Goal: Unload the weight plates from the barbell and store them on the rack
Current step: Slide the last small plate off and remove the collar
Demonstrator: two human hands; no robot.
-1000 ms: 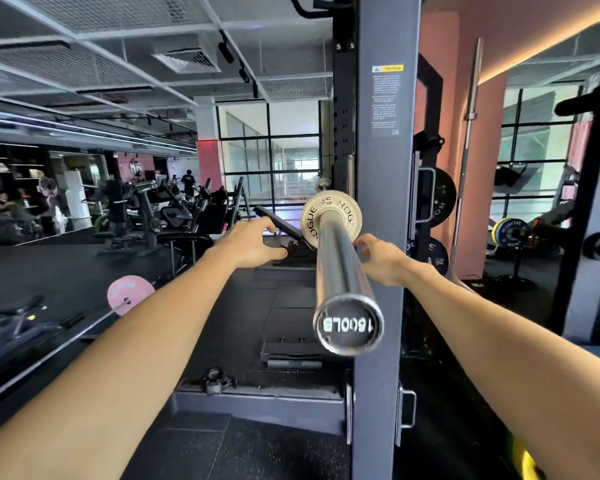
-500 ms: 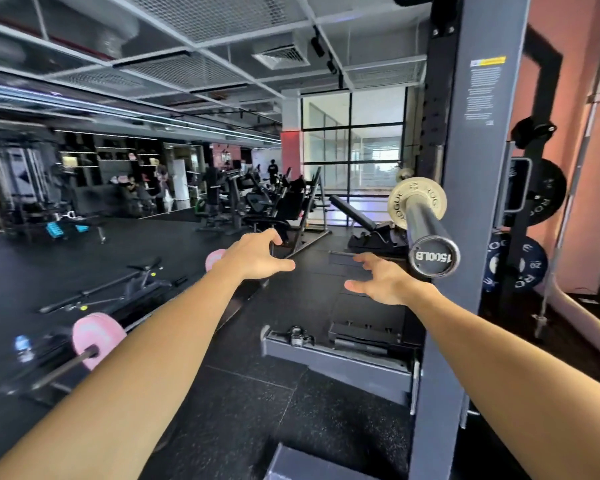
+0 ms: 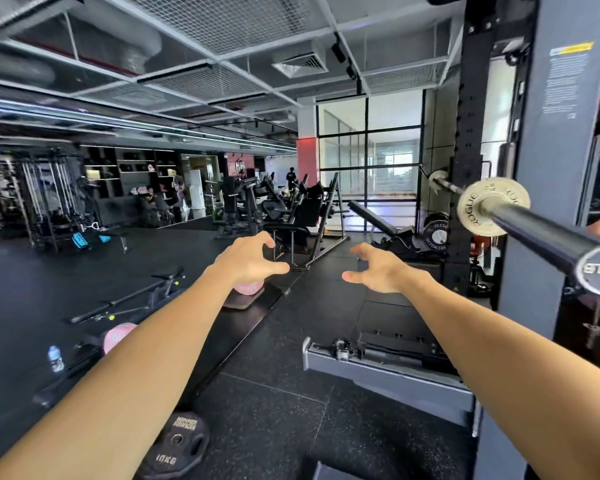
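**Hands off the bar, one small plate left on it**

Both hands were out in front and held nothing. The left hand (image 3: pixel 246 263) had fingers bent like a claw, thumb out, around air. The right hand (image 3: pixel 378 271) was the same, loose and spread. Neither touched the barbell (image 3: pixel 541 233), which sat on the rack (image 3: pixel 551 168) at the right, well apart from the hands.

One small pale plate (image 3: pixel 478 216) sat on the bar sleeve, near the rack post. A black 10 kg plate (image 3: pixel 175 445) lay on the floor (image 3: pixel 274 393), near the bottom edge of the view.

To do it well, I think: turn back to the bar, grab the plate w/ both hands on its rim, slide it straight off the end, keep toes clear, then hang it on a rack peg.
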